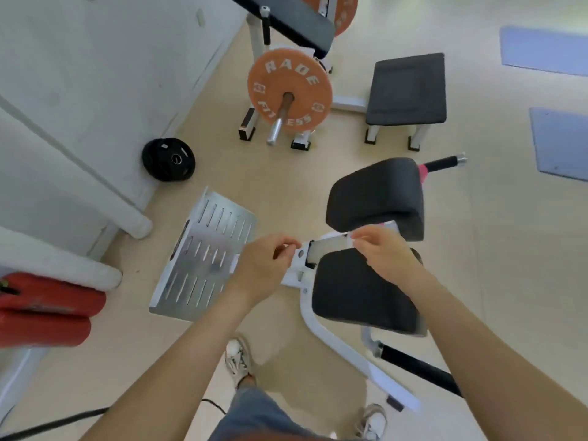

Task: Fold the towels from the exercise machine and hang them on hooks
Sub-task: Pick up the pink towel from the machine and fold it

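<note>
The exercise machine has two black pads, a far one (377,194) and a near one (359,291), on a white frame (331,342). A thin whitish towel (331,239) with a pink edge shows as a narrow strip in the gap between the pads. My right hand (381,256) pinches its right end over the near pad. My left hand (265,268), fingers curled, pinches at the strip's left end above the frame's post. Most of the towel is hidden by my hands. No hooks are in view.
A slotted metal footplate (203,259) lies left of the machine. Beyond stand an orange weight plate (289,90) on a bar, a black bench (407,90) and a black plate (168,159) by the white wall. Red rolls (44,310) lie at left. My shoes (237,361) are below.
</note>
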A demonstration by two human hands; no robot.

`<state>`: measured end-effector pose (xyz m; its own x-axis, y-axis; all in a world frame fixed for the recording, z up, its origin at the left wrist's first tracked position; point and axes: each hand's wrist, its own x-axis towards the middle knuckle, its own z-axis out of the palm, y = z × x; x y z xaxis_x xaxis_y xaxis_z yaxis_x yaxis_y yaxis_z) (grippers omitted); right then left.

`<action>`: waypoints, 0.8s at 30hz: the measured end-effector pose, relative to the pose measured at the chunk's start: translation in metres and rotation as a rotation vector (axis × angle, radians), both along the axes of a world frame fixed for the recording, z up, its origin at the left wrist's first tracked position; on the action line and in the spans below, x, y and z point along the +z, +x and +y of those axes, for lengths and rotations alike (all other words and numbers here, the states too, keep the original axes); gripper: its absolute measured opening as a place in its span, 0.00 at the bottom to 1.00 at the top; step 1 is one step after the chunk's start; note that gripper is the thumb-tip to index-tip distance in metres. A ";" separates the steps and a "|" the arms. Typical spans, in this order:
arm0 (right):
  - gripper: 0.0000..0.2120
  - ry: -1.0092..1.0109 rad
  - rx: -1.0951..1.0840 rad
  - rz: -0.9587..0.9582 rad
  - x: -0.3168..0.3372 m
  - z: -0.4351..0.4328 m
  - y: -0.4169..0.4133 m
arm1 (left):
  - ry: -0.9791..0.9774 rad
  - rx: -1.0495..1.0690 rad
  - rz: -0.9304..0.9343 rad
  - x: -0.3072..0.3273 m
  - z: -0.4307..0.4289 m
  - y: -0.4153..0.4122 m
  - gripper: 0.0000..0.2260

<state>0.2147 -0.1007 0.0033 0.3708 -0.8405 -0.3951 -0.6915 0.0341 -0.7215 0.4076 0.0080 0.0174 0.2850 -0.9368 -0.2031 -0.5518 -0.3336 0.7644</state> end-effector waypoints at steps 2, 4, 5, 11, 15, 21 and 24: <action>0.12 -0.047 -0.041 0.023 -0.003 -0.008 -0.046 | 0.036 -0.034 -0.016 -0.006 -0.009 -0.041 0.10; 0.12 -0.027 -0.078 0.019 -0.004 -0.015 -0.084 | 0.083 -0.077 -0.069 -0.012 -0.021 -0.078 0.12; 0.13 -0.006 -0.094 0.020 -0.006 -0.021 -0.099 | 0.092 -0.099 -0.104 -0.015 -0.029 -0.093 0.12; 0.21 -0.049 -0.051 0.135 -0.030 -0.067 -0.147 | 0.050 -0.117 0.005 -0.051 -0.101 -0.146 0.08; 0.23 0.039 -0.136 0.066 -0.059 -0.109 -0.149 | 0.026 -0.066 -0.030 -0.087 -0.160 -0.157 0.10; 0.22 0.176 -0.295 -0.065 -0.089 -0.169 -0.145 | -0.029 -0.076 -0.154 -0.121 -0.224 -0.163 0.20; 0.21 0.232 -0.349 -0.133 -0.100 -0.204 -0.146 | 0.013 -0.068 -0.243 -0.139 -0.259 -0.171 0.29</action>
<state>0.0691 -0.3046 -0.0967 0.1411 -0.8192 -0.5559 -0.5112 0.4206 -0.7495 0.2366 -0.2510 -0.1215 0.2630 -0.9533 -0.1484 -0.7407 -0.2980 0.6021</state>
